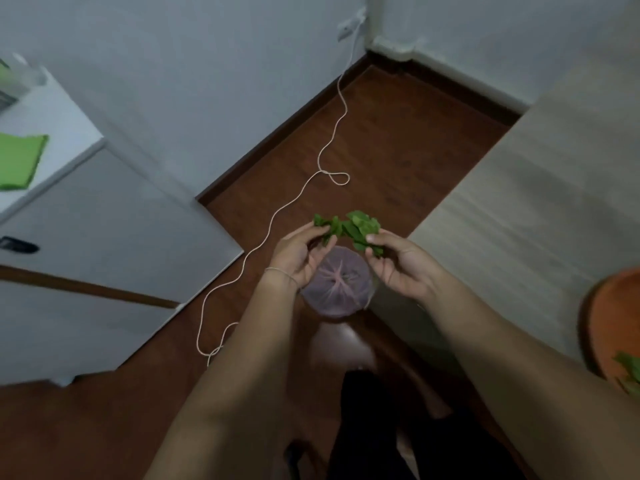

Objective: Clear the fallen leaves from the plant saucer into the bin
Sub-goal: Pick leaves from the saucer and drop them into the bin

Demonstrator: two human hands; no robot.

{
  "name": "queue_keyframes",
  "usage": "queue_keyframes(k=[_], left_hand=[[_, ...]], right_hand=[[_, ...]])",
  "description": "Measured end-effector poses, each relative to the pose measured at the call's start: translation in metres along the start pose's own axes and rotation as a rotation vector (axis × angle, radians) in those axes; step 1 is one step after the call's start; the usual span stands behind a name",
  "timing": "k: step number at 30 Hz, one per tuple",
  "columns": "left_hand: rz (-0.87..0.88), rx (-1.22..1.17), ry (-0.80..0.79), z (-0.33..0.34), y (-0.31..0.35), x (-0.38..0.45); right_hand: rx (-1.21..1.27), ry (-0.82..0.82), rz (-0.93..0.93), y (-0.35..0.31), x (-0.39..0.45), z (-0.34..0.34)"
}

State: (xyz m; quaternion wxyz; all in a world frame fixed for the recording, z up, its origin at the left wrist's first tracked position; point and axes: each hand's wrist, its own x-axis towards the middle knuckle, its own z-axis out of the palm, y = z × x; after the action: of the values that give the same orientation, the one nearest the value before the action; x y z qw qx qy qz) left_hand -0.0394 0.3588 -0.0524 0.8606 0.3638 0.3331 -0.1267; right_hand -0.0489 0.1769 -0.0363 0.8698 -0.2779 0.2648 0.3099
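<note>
A bunch of green leaves (349, 228) is held between both hands, above the floor. My left hand (299, 258) pinches the left end of the bunch and my right hand (398, 266) pinches the right end. Directly below the hands stands a small round bin (336, 289) lined with a purplish bag, its mouth facing up. The orange plant saucer (602, 320) lies on the table at the right edge, with a few green leaves (628, 372) still on it.
A pale table (540, 209) fills the right side. A white fridge (114, 244) stands at the left, with a green cloth (20, 161) on top. A white cable (277, 216) snakes across the wooden floor from a wall socket (349, 26).
</note>
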Motion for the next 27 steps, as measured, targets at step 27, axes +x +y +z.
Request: queue_keyframes(k=[27], left_hand=[[-0.18,0.762,0.29,-0.256,-0.187,0.353]], right_hand=[[-0.587,0.674,0.204,0.177,0.39,-0.231]])
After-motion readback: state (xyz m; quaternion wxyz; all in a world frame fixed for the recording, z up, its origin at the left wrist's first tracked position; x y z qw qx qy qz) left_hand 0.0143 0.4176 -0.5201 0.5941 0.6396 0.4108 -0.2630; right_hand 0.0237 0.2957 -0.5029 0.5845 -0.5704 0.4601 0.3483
